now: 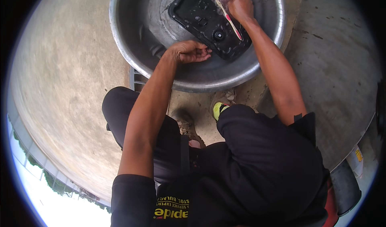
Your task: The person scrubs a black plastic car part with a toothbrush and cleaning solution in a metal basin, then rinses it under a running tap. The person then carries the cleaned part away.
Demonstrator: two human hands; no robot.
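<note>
A black pan-shaped part [194, 18], likely an oil pan, lies tilted and wet inside a large round metal basin [132, 57]. My left hand [191, 52] grips its near edge with curled fingers. Toward the far side of the pan, my right hand [240, 5] is closed, fingers pinched at a small dark piece whose kind I cannot make out. Foamy, murky water sits beside those fingertips. A toothbrush [229, 19] with a pink and white handle rests across the pan, just left of my right wrist, bristle end away from me.
The basin stands on a concrete floor [72, 70], close in front of my shoes [185, 124]. Under its near left rim shows a slatted grate [138, 79]. At the far right edge are a dark rounded object [346, 188] and a white and yellow package [355, 159].
</note>
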